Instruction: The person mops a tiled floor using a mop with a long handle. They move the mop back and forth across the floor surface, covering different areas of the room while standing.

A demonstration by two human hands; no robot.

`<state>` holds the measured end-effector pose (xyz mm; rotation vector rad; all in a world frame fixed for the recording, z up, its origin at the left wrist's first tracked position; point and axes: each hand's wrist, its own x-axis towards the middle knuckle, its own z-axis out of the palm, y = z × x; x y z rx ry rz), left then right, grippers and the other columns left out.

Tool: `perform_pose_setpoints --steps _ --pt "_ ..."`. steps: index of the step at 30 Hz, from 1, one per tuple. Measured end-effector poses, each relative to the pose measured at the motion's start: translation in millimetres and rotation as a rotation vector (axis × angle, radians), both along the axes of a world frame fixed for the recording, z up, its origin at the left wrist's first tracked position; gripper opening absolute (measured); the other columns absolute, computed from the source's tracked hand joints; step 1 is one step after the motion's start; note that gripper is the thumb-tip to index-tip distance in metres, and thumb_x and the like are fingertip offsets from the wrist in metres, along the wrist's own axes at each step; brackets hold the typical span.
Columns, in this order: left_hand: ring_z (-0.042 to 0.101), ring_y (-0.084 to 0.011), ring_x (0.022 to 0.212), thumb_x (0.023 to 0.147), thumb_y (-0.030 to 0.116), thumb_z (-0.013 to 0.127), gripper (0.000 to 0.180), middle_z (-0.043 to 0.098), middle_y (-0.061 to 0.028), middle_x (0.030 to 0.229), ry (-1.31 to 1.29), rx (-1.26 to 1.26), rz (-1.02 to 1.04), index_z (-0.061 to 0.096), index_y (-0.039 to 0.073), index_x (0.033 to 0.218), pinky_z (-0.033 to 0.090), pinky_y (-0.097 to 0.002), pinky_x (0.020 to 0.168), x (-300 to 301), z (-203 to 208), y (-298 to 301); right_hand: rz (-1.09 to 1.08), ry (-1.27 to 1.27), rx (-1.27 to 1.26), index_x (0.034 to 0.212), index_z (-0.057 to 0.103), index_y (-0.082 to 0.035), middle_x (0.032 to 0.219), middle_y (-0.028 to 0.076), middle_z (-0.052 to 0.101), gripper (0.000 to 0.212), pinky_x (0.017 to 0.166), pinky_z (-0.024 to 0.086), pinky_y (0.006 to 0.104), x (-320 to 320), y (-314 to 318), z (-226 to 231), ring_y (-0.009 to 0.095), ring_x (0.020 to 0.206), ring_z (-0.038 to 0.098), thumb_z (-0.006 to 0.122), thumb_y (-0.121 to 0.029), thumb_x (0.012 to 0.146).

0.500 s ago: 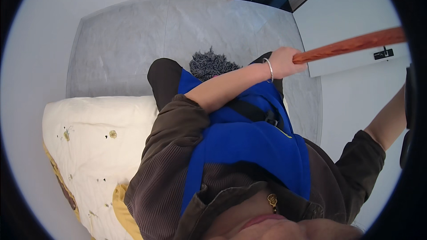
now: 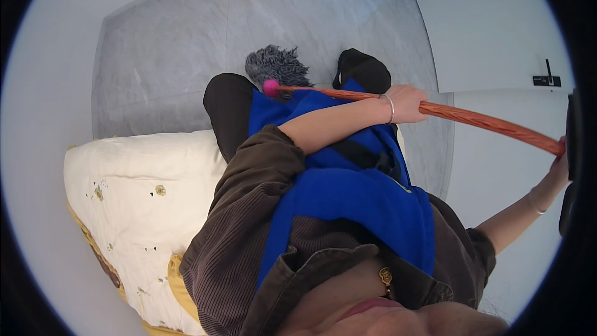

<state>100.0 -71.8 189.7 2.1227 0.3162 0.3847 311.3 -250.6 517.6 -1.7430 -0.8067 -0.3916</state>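
Observation:
A long duster with a grey fluffy head point(image 2: 278, 67), a pink joint point(image 2: 271, 88) and a reddish wood-grain handle point(image 2: 488, 123) lies across in front of my lap. Reaching over from the left, my left hand point(image 2: 407, 104) wraps around the middle of the handle, a bangle on its wrist. At the far right, my right hand point(image 2: 560, 160) closes around the handle near its outer end, partly hidden by a dark shape at the picture's rim. The fluffy head shows between my knees, over the grey floor. I wear a blue apron point(image 2: 354, 202).
Cream bedding point(image 2: 143, 174) with yellow edging is at my left, close against my leg. Grey tiles cover the floor point(image 2: 168, 43) ahead. A white door point(image 2: 497, 43) with a black handle stands at the right, and a pale wall runs along the left.
The handle has swung from rising toward the right to sloping down there. The fluffy head has moved left and away from me. My right hand, previously hidden, now shows on the handle.

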Motion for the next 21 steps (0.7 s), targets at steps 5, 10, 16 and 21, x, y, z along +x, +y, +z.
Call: perform_pose_setpoints --steps 5,10,16,21 --pt "0.064 -0.0339 0.078 0.074 0.037 0.062 0.025 0.066 -0.0149 0.076 0.173 0.095 0.096 0.063 0.012 0.079 0.05 -0.0442 0.07 -20 -43 57 -0.086 0.179 0.052 0.113 0.065 0.0 0.067 -0.004 0.044 0.024 0.062 0.045 0.0211 45 14 -109 0.006 0.06 0.043 0.055 -0.009 0.093" --pt "0.065 -0.0344 0.079 0.075 0.035 0.061 0.023 0.067 -0.015 0.079 0.351 0.178 0.277 0.063 0.012 0.08 0.05 -0.0458 0.07 -73 -115 126 0.092 0.455 0.019 0.117 0.059 0.003 0.064 -0.002 0.047 0.026 0.064 0.045 0.0229 -16 64 -222 0.009 0.062 0.048 0.049 -0.007 0.095" --pt "0.06 -0.0318 0.086 0.068 0.016 0.066 0.014 0.063 -0.0116 0.082 0.534 0.433 0.648 0.061 0.011 0.08 0.046 -0.0431 0.081 -185 -188 207 0.567 0.785 -0.68 0.104 0.068 -0.003 0.09 0.007 0.068 0.024 0.051 0.046 0.0199 -138 124 -298 0.01 0.07 0.064 0.056 -0.022 0.094" --pt "0.049 -0.0267 0.109 0.072 0.02 0.068 0.02 0.058 -0.0097 0.101 0.523 0.467 0.83 0.062 0.01 0.088 0.045 -0.0411 0.086 -252 -201 214 1.063 0.686 -0.992 0.118 0.059 -0.003 0.074 0.006 0.064 0.041 0.049 0.046 0.0244 -225 194 -351 0.009 0.052 0.057 0.069 -0.019 0.082"
